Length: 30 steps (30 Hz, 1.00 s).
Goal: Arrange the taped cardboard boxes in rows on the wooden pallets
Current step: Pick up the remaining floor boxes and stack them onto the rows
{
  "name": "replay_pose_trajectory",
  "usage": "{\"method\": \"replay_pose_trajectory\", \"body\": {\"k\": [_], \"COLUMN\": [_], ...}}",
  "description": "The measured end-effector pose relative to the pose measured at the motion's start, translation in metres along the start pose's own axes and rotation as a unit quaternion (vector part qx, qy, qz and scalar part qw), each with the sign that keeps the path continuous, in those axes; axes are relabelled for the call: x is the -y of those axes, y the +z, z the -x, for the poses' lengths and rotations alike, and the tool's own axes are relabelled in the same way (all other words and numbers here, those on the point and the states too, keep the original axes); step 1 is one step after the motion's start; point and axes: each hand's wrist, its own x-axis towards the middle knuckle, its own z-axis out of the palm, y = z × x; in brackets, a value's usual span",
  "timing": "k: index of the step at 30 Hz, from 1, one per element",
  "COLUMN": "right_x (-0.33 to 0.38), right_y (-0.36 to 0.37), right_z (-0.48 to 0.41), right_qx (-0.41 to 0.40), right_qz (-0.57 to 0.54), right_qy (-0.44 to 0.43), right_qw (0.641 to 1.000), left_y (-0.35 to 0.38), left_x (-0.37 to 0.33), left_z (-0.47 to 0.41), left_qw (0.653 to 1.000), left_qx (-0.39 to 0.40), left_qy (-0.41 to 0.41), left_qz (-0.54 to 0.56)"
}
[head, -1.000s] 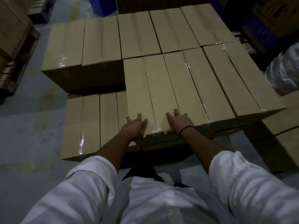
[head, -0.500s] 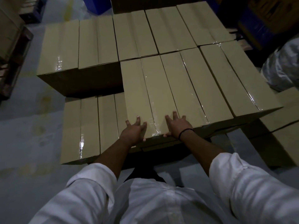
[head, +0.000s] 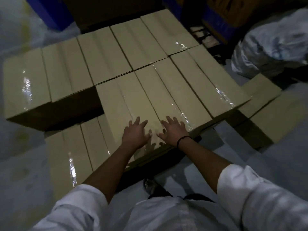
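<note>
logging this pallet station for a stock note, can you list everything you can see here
upper cardboard boxes: about eight, tan with clear tape, two rows mid-frame
lower cardboard boxes: at least four partly showing, tan, left and right of the stack
dark box: one, dark brown, behind the stack
blue objects: at least two, blue, far edge, too dark to identify
wrapped bundle: one, whitish plastic, far right
floor: one, grey, all around
wristband: one, black, right wrist
sleeves: two, white, bottom of frame
left grip: one, flat with fingers spread, on the nearest upper box
right grip: one, flat, beside it at the same near edge
</note>
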Motion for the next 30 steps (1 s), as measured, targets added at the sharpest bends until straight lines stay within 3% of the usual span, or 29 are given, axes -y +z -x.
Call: {"method": "replay_pose_trajectory", "body": {"k": [7, 17, 30], "right_x": [-0.057, -0.177, -0.365], "right_y": [-0.028, -0.066, -0.087], "right_z": [0.042, 0.104, 0.191], "right_qx": [-0.119, -0.167, -0.239], "right_qz": [-0.065, -0.087, -0.145], "right_qy": [0.028, 0.081, 0.175], "right_qw": [0.99, 0.979, 0.944], "left_y": [-0.01, 0.005, 0.037], "left_x": [-0.087, -0.217, -0.428], "left_z": [-0.011, -0.009, -0.014], "left_qw": [0.993, 0.982, 0.974], "left_qx": [-0.077, -0.111, -0.093], "left_qy": [0.066, 0.069, 0.193], "left_qz": [0.052, 0.134, 0.079]}}
